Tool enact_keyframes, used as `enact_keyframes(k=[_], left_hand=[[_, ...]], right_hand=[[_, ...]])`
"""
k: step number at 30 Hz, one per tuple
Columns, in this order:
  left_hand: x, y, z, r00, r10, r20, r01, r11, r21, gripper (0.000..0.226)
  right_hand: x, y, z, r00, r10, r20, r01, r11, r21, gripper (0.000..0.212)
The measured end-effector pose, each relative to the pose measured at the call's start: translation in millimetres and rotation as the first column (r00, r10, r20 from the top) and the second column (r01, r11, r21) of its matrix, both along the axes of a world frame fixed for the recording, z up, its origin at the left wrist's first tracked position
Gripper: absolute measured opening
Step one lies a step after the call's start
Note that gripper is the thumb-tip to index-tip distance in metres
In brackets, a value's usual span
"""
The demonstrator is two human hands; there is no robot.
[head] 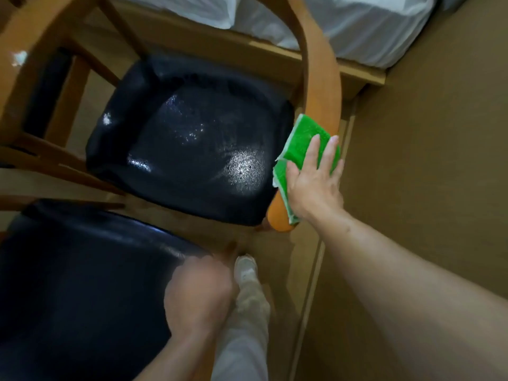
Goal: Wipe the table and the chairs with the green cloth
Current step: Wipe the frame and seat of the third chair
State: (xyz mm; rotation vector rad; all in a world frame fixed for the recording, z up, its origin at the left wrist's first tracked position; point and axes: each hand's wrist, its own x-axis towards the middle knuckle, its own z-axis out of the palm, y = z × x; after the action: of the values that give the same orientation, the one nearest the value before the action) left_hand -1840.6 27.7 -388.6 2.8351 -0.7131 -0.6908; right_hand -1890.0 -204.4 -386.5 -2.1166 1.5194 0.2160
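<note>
Your right hand [314, 182] lies flat on the green cloth [299, 155], fingers [313, 149] straight and spread, pressing it against the curved wooden armrest [323, 86] of the far chair [192, 149]. The cloth is folded and draped over the armrest near its front end, with the rounded tip of the wood showing just below it. That chair's dark seat shows glossy patches. Your left hand [198, 295] is blurred; it sits at the front edge of the near chair [82, 292], beside its dark seat, and you cannot tell from this view whether its fingers are clenched, released or grasping the frame. Your pale trouser leg and shoe [246, 268] stand on the brown floor [426, 160] between the chairs. A bed with white bedding [371, 26] lies beyond the far chair.
</note>
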Motion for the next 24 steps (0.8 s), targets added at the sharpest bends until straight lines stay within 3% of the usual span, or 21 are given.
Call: enact_keyframes(k=[3, 6, 7, 9, 11, 13, 15, 19, 24], left_hand=[[-1, -28, 5, 0.999, 0.042, -0.032, -0.041, 0.998, 0.039, 0.042], [-6, -90, 13, 0.936, 0.054, -0.348, -0.146, 0.959, -0.242, 0.043], [-5, -116, 14, 0.888, 0.096, -0.449, -0.241, 0.93, -0.279, 0.042], [-3, -167, 11, 0.785, 0.252, -0.566, -0.423, 0.885, -0.194, 0.047], [-1, -198, 4, 0.76, 0.392, -0.518, -0.498, 0.863, -0.077, 0.058], [-5, -207, -1, 0.811, 0.452, -0.373, -0.495, 0.869, -0.022, 0.063], [-12, -207, -2, 0.861, 0.437, -0.26, -0.459, 0.888, -0.029, 0.063], [-15, -210, -4, 0.865, 0.46, -0.201, -0.476, 0.879, -0.033, 0.06], [-21, -214, -6, 0.9, 0.429, -0.076, -0.434, 0.898, -0.073, 0.059]], right_hand=[[20, -72, 0, 0.994, -0.108, -0.009, 0.108, 0.993, 0.041, 0.071], [33, -120, 1, 0.984, -0.176, -0.01, 0.175, 0.975, 0.139, 0.074], [34, -125, 2, 0.983, -0.181, -0.01, 0.18, 0.973, 0.145, 0.074], [31, -119, 7, 0.985, -0.173, 0.008, 0.17, 0.972, 0.161, 0.072], [20, -99, 10, 0.984, -0.156, 0.083, 0.138, 0.972, 0.189, 0.073], [3, -73, 10, 0.978, -0.149, 0.148, 0.114, 0.968, 0.223, 0.076], [-12, -49, 10, 0.979, -0.132, 0.155, 0.085, 0.957, 0.279, 0.081], [-19, -37, 9, 0.981, -0.116, 0.157, 0.054, 0.935, 0.352, 0.082], [-1, -85, 1, 0.973, -0.132, 0.188, 0.08, 0.962, 0.262, 0.076]])
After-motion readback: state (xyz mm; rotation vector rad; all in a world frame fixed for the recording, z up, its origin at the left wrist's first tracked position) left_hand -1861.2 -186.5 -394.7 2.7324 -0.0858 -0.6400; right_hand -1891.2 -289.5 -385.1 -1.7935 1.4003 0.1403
